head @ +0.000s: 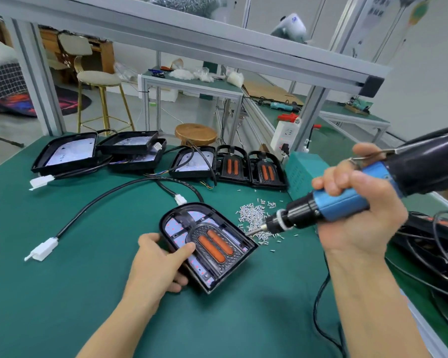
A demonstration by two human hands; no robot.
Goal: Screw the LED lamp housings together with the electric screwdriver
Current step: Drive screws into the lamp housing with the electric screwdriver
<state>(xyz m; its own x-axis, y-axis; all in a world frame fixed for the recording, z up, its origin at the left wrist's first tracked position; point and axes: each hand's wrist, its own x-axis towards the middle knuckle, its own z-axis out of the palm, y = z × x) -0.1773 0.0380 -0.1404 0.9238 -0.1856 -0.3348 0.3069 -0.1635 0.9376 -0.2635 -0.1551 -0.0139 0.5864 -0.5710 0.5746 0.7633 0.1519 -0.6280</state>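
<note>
A black arch-shaped LED lamp housing with two orange strips lies on the green mat at centre. My left hand grips its near-left edge, thumb on top. My right hand grips a blue and black electric screwdriver, held nearly level. Its bit tip sits in the pile of small silver screws, just off the housing's right corner.
Several more lamp housings and open black trays line the back of the mat. Black cables with white connectors cross the left side. A green box stands at right, and tangled cables lie beyond my right wrist.
</note>
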